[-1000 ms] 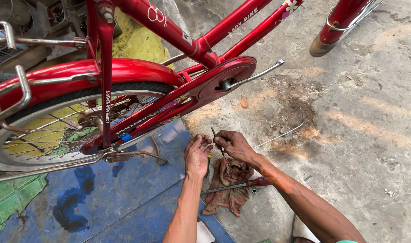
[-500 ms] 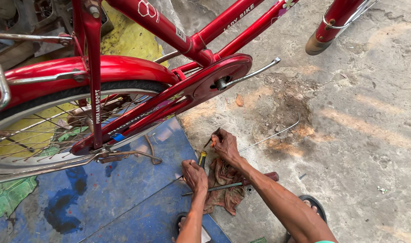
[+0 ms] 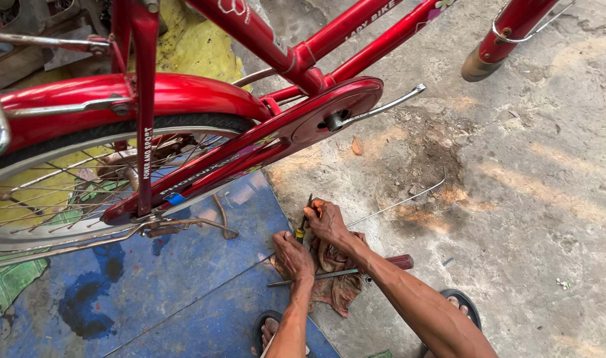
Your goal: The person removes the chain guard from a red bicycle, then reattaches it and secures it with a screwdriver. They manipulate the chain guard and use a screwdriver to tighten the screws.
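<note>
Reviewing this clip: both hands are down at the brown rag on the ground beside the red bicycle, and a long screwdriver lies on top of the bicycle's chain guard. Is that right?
Not quite. The head view shows the long screwdriver lying on the ground across the brown rag, not on the chain guard. The rest stands: the left hand and right hand are down at the rag beside the red bicycle.
</note>
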